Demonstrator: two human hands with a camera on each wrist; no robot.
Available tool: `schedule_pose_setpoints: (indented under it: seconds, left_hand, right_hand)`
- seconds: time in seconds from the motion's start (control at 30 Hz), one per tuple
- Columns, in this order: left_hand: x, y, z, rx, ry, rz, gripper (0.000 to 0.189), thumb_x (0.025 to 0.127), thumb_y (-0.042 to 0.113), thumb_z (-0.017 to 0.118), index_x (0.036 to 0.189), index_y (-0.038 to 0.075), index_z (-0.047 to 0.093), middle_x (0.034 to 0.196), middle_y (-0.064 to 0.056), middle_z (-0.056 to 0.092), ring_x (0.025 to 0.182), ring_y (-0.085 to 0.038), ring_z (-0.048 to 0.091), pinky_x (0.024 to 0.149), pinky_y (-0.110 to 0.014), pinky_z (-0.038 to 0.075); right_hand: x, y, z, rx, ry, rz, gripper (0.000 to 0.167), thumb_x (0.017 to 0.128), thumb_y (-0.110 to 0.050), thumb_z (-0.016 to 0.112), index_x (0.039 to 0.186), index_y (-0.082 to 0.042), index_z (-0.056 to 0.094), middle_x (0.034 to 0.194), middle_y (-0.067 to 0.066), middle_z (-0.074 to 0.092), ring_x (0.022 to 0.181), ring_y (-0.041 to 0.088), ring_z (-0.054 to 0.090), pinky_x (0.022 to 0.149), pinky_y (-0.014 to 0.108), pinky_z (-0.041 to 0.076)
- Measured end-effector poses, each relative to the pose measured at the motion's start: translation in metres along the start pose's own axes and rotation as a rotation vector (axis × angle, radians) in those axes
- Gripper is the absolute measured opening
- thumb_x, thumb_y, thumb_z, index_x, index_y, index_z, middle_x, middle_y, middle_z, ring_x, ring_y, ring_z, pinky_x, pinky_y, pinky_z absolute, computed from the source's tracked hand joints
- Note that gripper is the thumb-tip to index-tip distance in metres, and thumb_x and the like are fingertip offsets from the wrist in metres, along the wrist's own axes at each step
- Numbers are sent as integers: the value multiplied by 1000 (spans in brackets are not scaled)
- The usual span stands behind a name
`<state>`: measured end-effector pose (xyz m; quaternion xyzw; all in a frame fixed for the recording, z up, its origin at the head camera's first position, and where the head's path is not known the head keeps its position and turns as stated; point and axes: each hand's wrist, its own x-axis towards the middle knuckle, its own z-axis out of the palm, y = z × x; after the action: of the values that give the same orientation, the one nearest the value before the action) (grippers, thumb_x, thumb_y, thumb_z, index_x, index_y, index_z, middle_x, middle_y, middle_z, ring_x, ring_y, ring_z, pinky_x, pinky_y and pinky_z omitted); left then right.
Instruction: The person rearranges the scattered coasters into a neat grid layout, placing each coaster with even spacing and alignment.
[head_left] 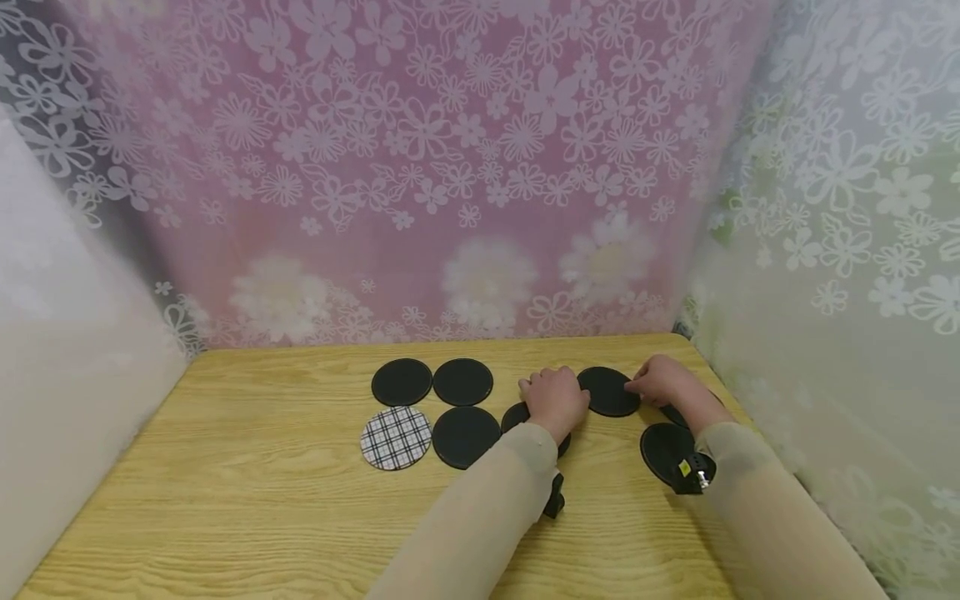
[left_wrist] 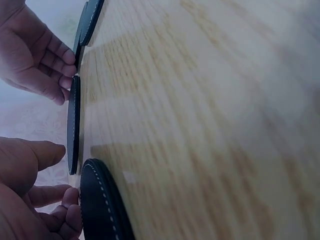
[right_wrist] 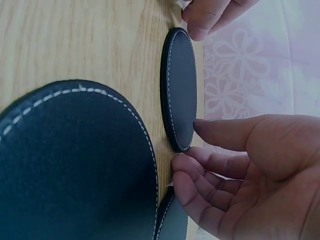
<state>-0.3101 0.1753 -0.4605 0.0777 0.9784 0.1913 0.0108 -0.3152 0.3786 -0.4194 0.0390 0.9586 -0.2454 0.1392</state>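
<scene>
Between my two hands a black round coaster with white edge stitching lies on the wooden table. My right hand pinches its right edge, thumb on the rim and curled fingers at the near end. On the other side is my left hand, its thumb at or close to the same coaster's left edge. The left fingers bend loosely and hold nothing that I can see. Another black coaster is partly hidden under the left hand and wrist.
To the left, three black coasters and one plaid coaster lie flat in two rows. Near the right wrist are a black coaster and another mostly covered one. A flowered curtain hangs behind the wooden table.
</scene>
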Motion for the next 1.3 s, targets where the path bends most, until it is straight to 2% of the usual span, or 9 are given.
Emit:
schedule_pose_setpoints:
  seconds: [0.13,0.33,0.43,0.5,0.6,0.7,0.83,1.03,1.3]
  left_hand:
    - [-3,1,-3,9,4,-10,32,107,50,72,115,20,79,115,-7,73,111,-31,65,99,-50,42]
    - [0,3,2,28,13,-24,34,105,51,75,120,21,79,121,-7,73,119,-32,65,108,-53,42]
    - [3,3,5,36,12,-21,35,105,51,76,120,21,79,122,-7,74,120,-33,65,109,-54,42]
    - [5,3,7,31,10,-19,34,104,51,76,119,21,79,122,-7,74,120,-33,65,109,-55,42]
    - [5,2,7,18,1,-23,33,104,51,77,117,21,79,121,-6,74,120,-33,65,110,-55,42]
    - [5,1,7,13,4,-28,32,103,50,78,116,21,79,118,-6,73,119,-33,65,110,-54,42]
    - [5,0,5,23,3,-29,34,103,52,77,117,21,79,118,-6,73,118,-32,65,109,-54,43]
    - [9,-1,7,20,-11,-37,34,103,53,78,114,22,79,117,-5,73,116,-32,65,109,-54,42]
    - [11,0,8,-23,6,-40,30,101,49,81,111,21,78,111,-4,75,112,-32,68,107,-55,43]
  right_hand:
    - [1,1,2,20,3,-8,31,108,-14,70,116,15,75,97,19,74,85,26,72,79,41,64]
    - [-2,-3,5,48,-2,-32,29,109,-13,68,112,13,78,98,19,74,80,24,70,78,41,62]
    - [-3,-3,5,66,-6,-34,26,109,-13,68,107,11,79,92,15,73,76,21,68,75,41,61]
    - [-1,-1,5,89,-15,-25,29,110,-13,67,93,9,77,81,9,68,69,19,63,72,38,58]
    - [1,4,6,141,-17,-25,31,110,-13,66,86,3,75,75,3,65,66,17,61,69,36,55]
    - [1,7,6,172,-4,-31,28,110,-11,65,94,7,78,77,6,70,70,19,66,70,37,58]
    - [-3,7,5,137,-1,-39,26,109,-10,66,108,13,79,85,12,75,76,21,72,74,40,62]
    - [-6,4,7,102,-9,-52,26,109,-12,68,105,10,81,86,13,76,76,21,71,74,38,60]
    - [-10,5,6,215,11,-11,28,110,-10,64,115,16,75,89,14,74,77,20,73,76,40,64]
